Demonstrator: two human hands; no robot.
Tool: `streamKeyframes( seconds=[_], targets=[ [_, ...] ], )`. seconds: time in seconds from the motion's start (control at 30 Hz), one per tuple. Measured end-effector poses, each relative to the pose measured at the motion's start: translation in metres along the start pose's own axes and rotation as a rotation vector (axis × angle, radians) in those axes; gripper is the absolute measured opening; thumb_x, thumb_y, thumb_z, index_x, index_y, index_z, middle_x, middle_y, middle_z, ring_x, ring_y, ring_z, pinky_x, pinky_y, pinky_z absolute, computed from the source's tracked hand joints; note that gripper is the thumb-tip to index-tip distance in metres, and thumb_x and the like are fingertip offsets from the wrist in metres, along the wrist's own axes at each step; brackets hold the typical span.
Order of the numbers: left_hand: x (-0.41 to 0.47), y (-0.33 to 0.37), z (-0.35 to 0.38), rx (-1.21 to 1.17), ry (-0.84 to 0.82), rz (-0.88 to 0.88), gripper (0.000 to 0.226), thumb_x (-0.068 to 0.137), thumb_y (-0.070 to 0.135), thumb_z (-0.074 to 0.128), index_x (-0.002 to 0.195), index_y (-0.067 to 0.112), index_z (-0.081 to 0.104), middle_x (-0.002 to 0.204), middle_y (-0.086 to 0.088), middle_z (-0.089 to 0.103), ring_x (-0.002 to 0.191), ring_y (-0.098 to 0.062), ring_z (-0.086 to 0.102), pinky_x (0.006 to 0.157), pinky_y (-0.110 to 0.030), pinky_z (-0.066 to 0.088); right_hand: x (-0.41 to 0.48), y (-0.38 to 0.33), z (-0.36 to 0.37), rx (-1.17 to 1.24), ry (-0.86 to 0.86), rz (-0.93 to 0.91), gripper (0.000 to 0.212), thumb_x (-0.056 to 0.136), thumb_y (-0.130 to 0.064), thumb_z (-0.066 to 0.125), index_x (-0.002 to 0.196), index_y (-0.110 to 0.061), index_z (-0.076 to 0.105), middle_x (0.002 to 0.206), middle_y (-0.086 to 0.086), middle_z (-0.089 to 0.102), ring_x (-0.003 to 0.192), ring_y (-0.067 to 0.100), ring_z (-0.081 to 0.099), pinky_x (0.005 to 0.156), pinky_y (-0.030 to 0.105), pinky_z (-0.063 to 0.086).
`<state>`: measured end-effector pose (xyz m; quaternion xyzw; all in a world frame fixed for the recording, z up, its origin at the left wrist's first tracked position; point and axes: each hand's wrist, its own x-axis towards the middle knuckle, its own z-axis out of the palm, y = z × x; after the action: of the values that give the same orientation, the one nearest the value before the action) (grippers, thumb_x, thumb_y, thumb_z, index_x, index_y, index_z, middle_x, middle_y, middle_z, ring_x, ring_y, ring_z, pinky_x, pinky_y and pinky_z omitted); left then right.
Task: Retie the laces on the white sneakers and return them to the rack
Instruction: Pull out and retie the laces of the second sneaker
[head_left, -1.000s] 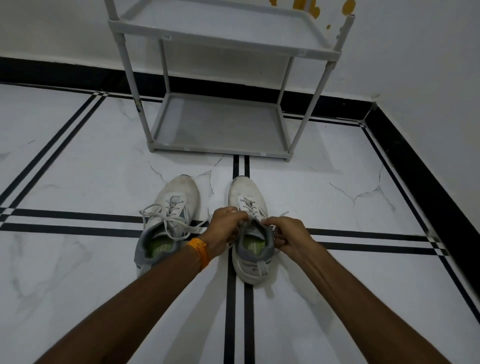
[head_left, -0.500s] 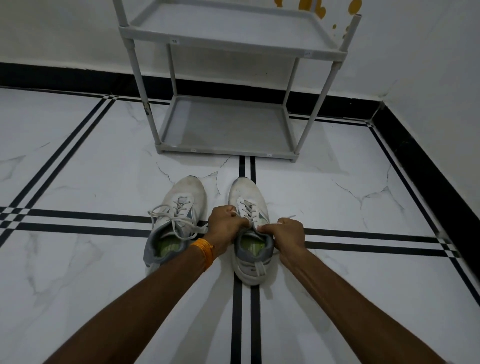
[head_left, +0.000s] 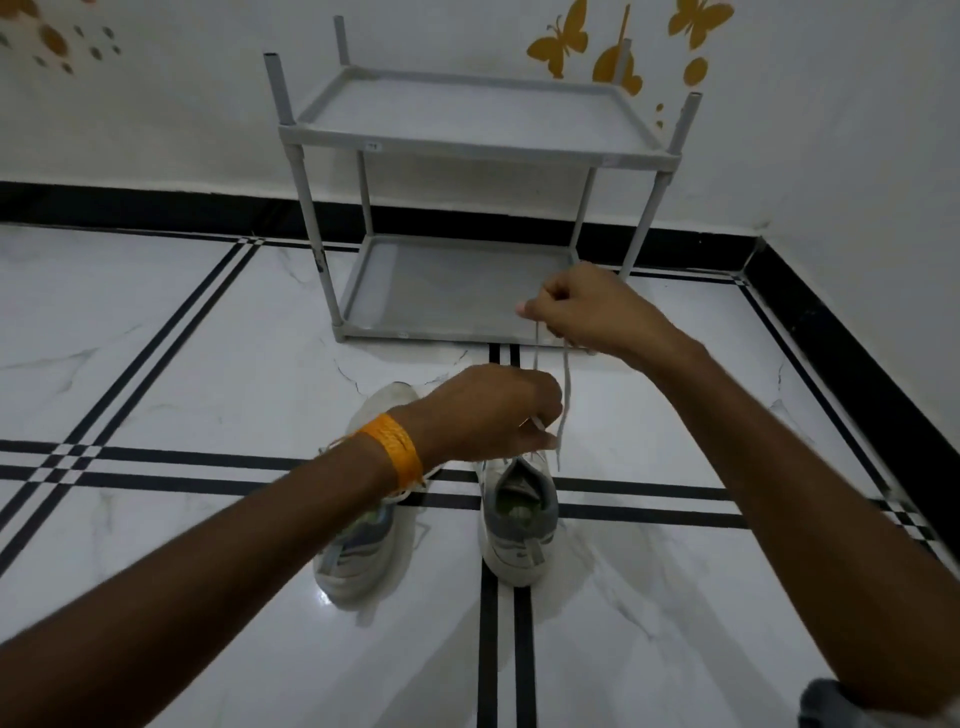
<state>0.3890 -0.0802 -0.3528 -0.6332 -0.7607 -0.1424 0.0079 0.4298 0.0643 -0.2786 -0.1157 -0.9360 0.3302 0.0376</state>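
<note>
Two white sneakers stand side by side on the floor, toes toward the rack. The right sneaker (head_left: 517, 525) has its laces (head_left: 565, 400) pulled up loose. My right hand (head_left: 587, 312) is raised above it, pinching one lace end. My left hand (head_left: 488, 415), with an orange band at the wrist, hovers over the shoe's tongue and grips the other lace. The left sneaker (head_left: 358, 551) is partly hidden under my left forearm. The grey two-shelf rack (head_left: 467, 132) stands against the wall with nothing on its shelves.
White marble floor (head_left: 208, 364) with black stripe lines and a black skirting along both walls. The corner of the room lies to the right of the rack. Yellow butterfly stickers (head_left: 558, 39) decorate the wall.
Both hands have lifted off the right sneaker's collar. The right hand rose high toward the rack, drawing a lace up. The camera tilted up, showing more wall.
</note>
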Motion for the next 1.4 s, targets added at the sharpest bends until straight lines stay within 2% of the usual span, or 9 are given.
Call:
streamKeyframes(
  seconds=[0.17, 0.27, 0.37, 0.47, 0.77, 0.97, 1.1, 1.27, 1.4],
  targets=[
    [0.022, -0.022, -0.018, 0.335, -0.036, -0.127, 0.030, 0.095, 0.041, 0.052, 0.099, 0.015, 0.067, 0.095, -0.004, 0.069, 0.088, -0.025, 0.067, 0.067, -0.031, 0.046, 0.002, -0.017, 0.004, 0.102, 0.019, -0.155, 0.024, 0.092, -0.032, 0.062, 0.075, -0.014, 0.062, 0.075, 0.004, 0.065, 0.061, 0.013, 0.060, 0.060, 0.029, 0.051],
    [0.030, -0.024, -0.029, -0.293, -0.090, -0.387, 0.039, 0.095, 0.040, 0.054, 0.068, 0.012, 0.060, 0.061, 0.000, 0.055, 0.059, -0.019, 0.058, 0.056, -0.026, 0.043, 0.000, 0.003, 0.009, 0.349, 0.137, -0.049, 0.022, 0.090, -0.007, 0.058, 0.111, -0.014, 0.061, 0.108, 0.004, 0.060, 0.078, 0.017, 0.066, 0.060, 0.023, 0.054],
    [0.027, -0.022, -0.026, -0.800, -0.045, -0.559, 0.042, 0.095, 0.035, 0.055, 0.061, 0.013, 0.053, 0.053, 0.002, 0.043, 0.041, -0.008, 0.035, 0.040, -0.019, 0.028, -0.010, 0.029, 0.022, 0.212, 0.150, 0.085, 0.034, 0.082, -0.001, 0.060, 0.112, -0.017, 0.063, 0.107, 0.005, 0.061, 0.088, 0.017, 0.063, 0.067, 0.024, 0.050],
    [0.022, -0.023, -0.019, -0.935, -0.024, -0.606, 0.039, 0.096, 0.031, 0.053, 0.062, 0.013, 0.056, 0.051, 0.004, 0.039, 0.042, -0.009, 0.029, 0.039, -0.018, 0.024, -0.024, 0.039, 0.039, 0.256, -0.117, 0.157, 0.018, 0.080, -0.007, 0.071, 0.097, -0.013, 0.071, 0.083, -0.003, 0.067, 0.072, 0.001, 0.062, 0.060, 0.017, 0.041],
    [0.015, -0.032, -0.018, -1.315, 0.172, -0.653, 0.016, 0.084, 0.002, 0.058, 0.086, 0.012, 0.046, 0.063, 0.001, 0.042, 0.047, -0.008, 0.034, 0.040, -0.018, 0.031, -0.030, 0.040, 0.021, 0.607, 0.196, 0.085, 0.025, 0.093, -0.026, 0.061, 0.083, -0.003, 0.065, 0.064, 0.002, 0.059, 0.055, 0.011, 0.051, 0.050, 0.023, 0.040],
    [0.022, -0.017, 0.009, -0.722, 0.306, -0.518, 0.070, 0.063, -0.003, 0.075, 0.123, 0.016, 0.047, 0.094, -0.007, 0.064, 0.079, -0.025, 0.066, 0.062, -0.038, 0.058, -0.020, -0.004, 0.025, 0.686, 0.082, -0.048, 0.018, 0.095, -0.018, 0.058, 0.092, -0.001, 0.065, 0.075, 0.011, 0.066, 0.062, 0.016, 0.061, 0.049, 0.021, 0.049],
    [0.023, -0.011, 0.017, -0.288, 0.588, -0.437, 0.040, 0.078, -0.004, 0.061, 0.112, 0.007, 0.042, 0.076, -0.009, 0.065, 0.059, -0.026, 0.062, 0.046, -0.035, 0.048, -0.011, 0.003, 0.025, 0.980, 0.206, 0.063, 0.016, 0.095, -0.011, 0.058, 0.100, 0.002, 0.065, 0.077, 0.009, 0.068, 0.065, 0.013, 0.066, 0.058, 0.021, 0.057],
    [0.010, -0.013, 0.016, -0.186, 0.560, -0.359, 0.038, 0.094, 0.025, 0.056, 0.120, 0.020, 0.028, 0.070, -0.006, 0.063, 0.049, -0.020, 0.057, 0.046, -0.030, 0.049, -0.003, 0.033, 0.039, 1.526, 0.293, 0.377, 0.009, 0.094, 0.001, 0.055, 0.097, 0.006, 0.062, 0.085, 0.017, 0.068, 0.075, 0.021, 0.070, 0.068, 0.024, 0.062],
    [0.005, -0.015, 0.024, 0.120, 0.563, -0.158, 0.016, 0.095, 0.022, 0.053, 0.099, 0.008, 0.046, 0.066, -0.007, 0.062, 0.047, -0.016, 0.047, 0.043, -0.031, 0.048, 0.000, 0.049, 0.060, 1.637, 0.233, 0.588, 0.008, 0.094, 0.004, 0.052, 0.090, 0.006, 0.059, 0.089, 0.021, 0.065, 0.074, 0.024, 0.070, 0.059, 0.027, 0.062]
  ],
)
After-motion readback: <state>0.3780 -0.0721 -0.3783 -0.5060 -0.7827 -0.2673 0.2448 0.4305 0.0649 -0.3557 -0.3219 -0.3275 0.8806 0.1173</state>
